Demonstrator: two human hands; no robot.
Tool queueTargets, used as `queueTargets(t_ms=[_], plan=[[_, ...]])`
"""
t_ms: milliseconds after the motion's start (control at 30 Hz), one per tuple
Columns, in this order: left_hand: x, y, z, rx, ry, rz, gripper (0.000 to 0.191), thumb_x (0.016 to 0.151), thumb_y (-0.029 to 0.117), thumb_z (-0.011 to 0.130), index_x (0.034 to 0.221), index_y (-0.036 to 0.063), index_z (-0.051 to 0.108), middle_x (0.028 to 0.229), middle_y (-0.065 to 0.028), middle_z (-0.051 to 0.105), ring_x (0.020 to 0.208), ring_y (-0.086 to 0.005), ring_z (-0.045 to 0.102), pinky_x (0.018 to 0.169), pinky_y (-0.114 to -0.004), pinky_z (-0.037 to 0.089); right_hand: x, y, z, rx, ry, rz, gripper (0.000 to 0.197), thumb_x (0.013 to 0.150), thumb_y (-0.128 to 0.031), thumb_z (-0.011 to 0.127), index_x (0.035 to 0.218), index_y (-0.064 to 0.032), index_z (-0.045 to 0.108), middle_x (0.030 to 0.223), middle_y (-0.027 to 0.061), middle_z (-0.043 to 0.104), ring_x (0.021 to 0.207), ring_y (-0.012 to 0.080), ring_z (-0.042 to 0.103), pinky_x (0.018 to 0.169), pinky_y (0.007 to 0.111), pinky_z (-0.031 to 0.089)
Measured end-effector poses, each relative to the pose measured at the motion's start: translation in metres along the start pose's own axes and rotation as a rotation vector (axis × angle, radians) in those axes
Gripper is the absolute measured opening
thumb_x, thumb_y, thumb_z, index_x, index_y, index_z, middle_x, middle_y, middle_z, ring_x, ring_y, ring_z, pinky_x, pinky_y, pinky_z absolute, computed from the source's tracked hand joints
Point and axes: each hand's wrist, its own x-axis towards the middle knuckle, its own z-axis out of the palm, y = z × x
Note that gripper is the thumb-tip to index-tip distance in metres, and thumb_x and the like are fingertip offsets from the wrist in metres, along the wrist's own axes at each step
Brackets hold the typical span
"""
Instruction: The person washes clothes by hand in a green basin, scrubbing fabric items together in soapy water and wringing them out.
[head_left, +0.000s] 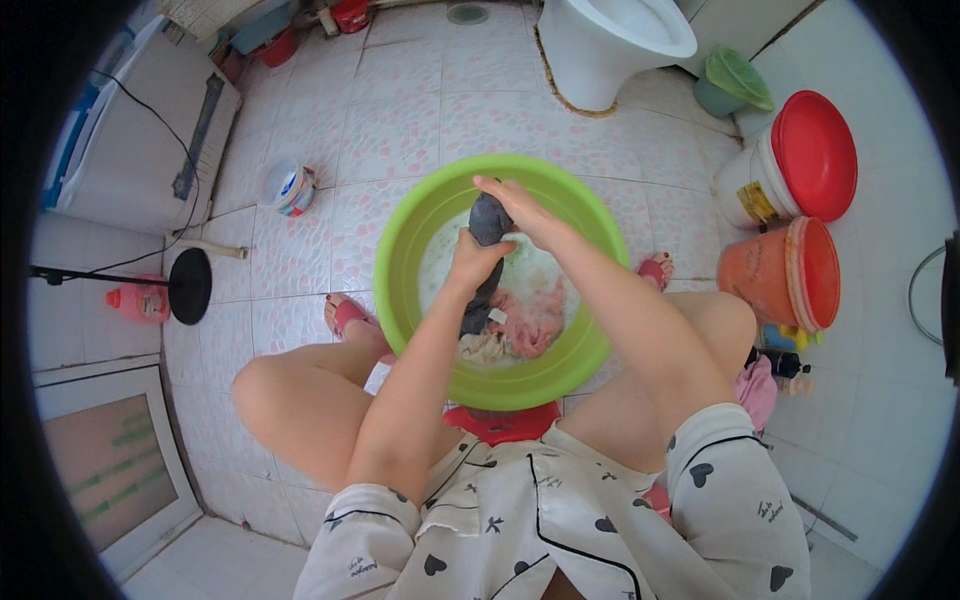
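Observation:
My left hand (478, 261) is wrapped around a bunched, wet dark grey garment (489, 217) above a lime-green plastic basin (405, 322). At the garment's upper end, my right hand (521, 214) holds it too, its fingers stretched over the top and its palm partly hidden. The garment's lower part hangs down into cloudy, sudsy water (446, 262) and bears a small white tag (497, 316). A pink cloth (534, 319) lies half-soaked at the near right of the basin, beside a cream cloth (486, 349).
A small tub (296, 191) stands on the tiled floor at left, near a black round stand base (190, 286) and a pink bottle (142, 298). Right of me are a red basin (817, 154), a white bucket (750, 184) and an orange bucket (757, 262). A toilet (600, 60) stands ahead.

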Motion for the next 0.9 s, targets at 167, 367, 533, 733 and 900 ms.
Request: queueTargets(t_ms=[167,367,533,733,900], plan=[[-0.012,0.012,-0.008,-0.068,-0.08,-0.106,0.074,0.063,0.009,0.068,0.121,-0.0035,0.022,0.106,-0.0148,0.049,0.098,-0.0214,0.049,0.088,-0.035,0.038,-0.024,0.01,-0.041,0.393,-0.336,0.189,0.047,0.082,-0.045,0.052,0.116,-0.0116,0.046,0.109,0.0041,0.053,0.103,0.0182,0.051,0.078,0.04,0.044],[-0.015,-0.001,-0.045,-0.272,-0.082,-0.059,0.064,0.067,0.004,0.063,0.121,-0.0026,0.03,0.11,-0.0115,0.047,0.1,-0.0208,0.048,0.091,-0.031,0.035,-0.026,0.022,-0.047,0.355,-0.31,0.174,0.033,0.079,-0.028,0.06,0.106,-0.0096,0.054,0.1,0.0027,0.056,0.092,0.014,0.055,0.077,0.03,0.046],[-0.017,0.002,-0.069,0.062,0.088,0.134,0.037,0.069,0.009,0.067,0.099,0.0021,0.047,0.092,-0.0066,0.056,0.085,-0.0164,0.053,0.079,-0.027,0.04,-0.038,0.014,-0.049,0.386,-0.317,0.078,0.027,0.075,-0.023,0.065,0.096,-0.0078,0.057,0.09,0.0031,0.058,0.083,0.0116,0.055,0.072,0.026,0.045],[-0.027,0.022,-0.076,0.561,0.393,0.13,0.034,0.064,0.021,0.074,0.086,0.001,0.056,0.071,-0.0121,0.06,0.068,-0.0266,0.059,0.064,-0.034,0.046,-0.046,0.027,-0.064,-0.491,-0.088,-0.36,0.034,0.071,-0.03,0.068,0.095,-0.0078,0.06,0.079,0.0078,0.062,0.074,0.0203,0.058,0.068,0.033,0.045],[-0.028,0.029,-0.077,1.004,0.145,-0.256,0.035,0.063,0.025,0.074,0.085,0.0002,0.064,0.081,-0.0159,0.064,0.076,-0.0283,0.062,0.069,-0.036,0.047,-0.051,0.012,-0.06,-0.89,-0.303,-0.023,0.036,0.069,-0.033,0.06,0.096,-0.0109,0.064,0.092,0.0163,0.061,0.087,0.0284,0.058,0.076,0.038,0.046]])
